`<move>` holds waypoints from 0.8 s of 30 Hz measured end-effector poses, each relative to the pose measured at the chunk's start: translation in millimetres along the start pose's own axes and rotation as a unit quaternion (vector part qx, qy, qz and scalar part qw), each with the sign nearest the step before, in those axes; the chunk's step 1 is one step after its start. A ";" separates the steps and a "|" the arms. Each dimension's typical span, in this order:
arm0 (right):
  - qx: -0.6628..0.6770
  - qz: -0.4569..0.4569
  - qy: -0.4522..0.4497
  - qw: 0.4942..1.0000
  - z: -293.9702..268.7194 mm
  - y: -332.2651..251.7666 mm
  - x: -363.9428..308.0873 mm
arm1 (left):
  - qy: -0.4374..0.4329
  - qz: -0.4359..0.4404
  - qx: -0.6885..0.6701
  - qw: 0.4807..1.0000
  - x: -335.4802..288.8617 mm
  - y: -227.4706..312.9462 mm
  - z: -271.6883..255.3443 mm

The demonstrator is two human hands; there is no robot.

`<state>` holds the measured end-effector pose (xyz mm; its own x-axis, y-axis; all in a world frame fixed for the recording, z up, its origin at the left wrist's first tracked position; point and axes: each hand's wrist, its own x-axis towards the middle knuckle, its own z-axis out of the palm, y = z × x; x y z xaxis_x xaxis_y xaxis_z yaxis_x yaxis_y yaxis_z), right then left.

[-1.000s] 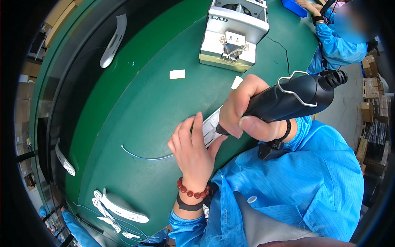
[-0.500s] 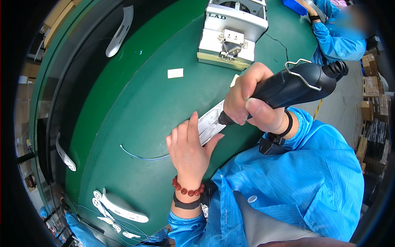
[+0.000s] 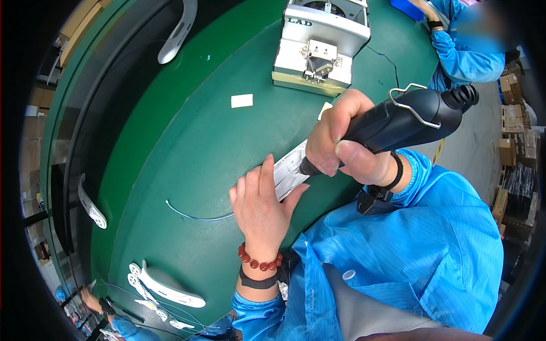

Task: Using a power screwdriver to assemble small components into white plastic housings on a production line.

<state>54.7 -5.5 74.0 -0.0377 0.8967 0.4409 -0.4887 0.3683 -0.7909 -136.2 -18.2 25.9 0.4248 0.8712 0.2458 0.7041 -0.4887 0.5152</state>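
A black electric screwdriver point(image 3: 406, 120) with a wire hanging loop is gripped in my right hand point(image 3: 347, 133). Its dark tip points down into a long white plastic housing point(image 3: 290, 171) on the green table. My left hand point(image 3: 259, 199) is closed over the near left end of that housing, thumb along one side and fingers along the other. From under the left hand a thin blue cable point(image 3: 196, 217) runs out to the left across the tabletop. The tip's exact contact point inside the housing is too small to make out.
A white-and-grey machine point(image 3: 321, 51) stands at the back, with a small white label point(image 3: 242, 100) left of it. White curved parts point(image 3: 170, 290) with cables lie at lower left. Other curved pieces point(image 3: 179, 31) sit on the dark belt. Co-workers' arms point(image 3: 466, 59) show at upper right and lower left.
My right hand and the screwdriver have shifted slightly left. The curved pieces on the belt have slid up the picture. At lower left a co-worker's hand has come into view.
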 end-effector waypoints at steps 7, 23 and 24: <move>0.007 -0.005 -0.005 1.000 -2.6 0.3 1.5 | -0.002 0.000 0.002 1.000 -0.2 -0.4 0.8; -0.032 0.014 0.005 0.999 0.5 -1.9 -1.0 | 0.008 0.007 0.007 1.000 -3.4 -0.2 0.5; -0.017 0.005 0.003 1.000 -0.4 -0.8 -0.9 | 0.007 0.006 0.005 1.000 -3.6 0.1 0.3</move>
<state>55.5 -6.6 74.1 -0.0368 0.9015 0.4313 -0.4580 0.3684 -0.8090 -137.5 -21.4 24.8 0.4249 0.8662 0.2631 0.7044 -0.4989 0.5049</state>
